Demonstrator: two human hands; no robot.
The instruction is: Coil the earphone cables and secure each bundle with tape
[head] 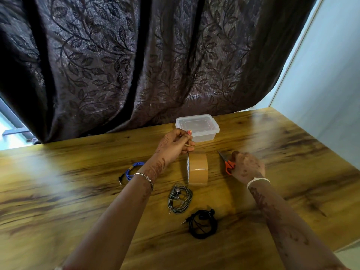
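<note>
A brown tape roll (pixel 197 169) stands on edge at the middle of the wooden table (pixel 78 191). Just above it, my left hand (pixel 175 145) pinches a strip of tape pulled up from the roll. My right hand (pixel 247 165) rests on the table to the right, closed around the orange handles of a pair of scissors (pixel 227 162) whose blades point up-left. A coiled grey-green earphone (pixel 180 198) lies below the roll. A coiled black earphone (pixel 203 224) lies nearer to me. A coiled blue cable (pixel 131 170) sits left, partly behind my left wrist.
A clear plastic box with its lid on (pixel 197 126) stands at the table's far edge, behind my left hand. A dark leaf-patterned curtain (pixel 136 65) hangs behind the table. A pale wall (pixel 321 75) is on the right.
</note>
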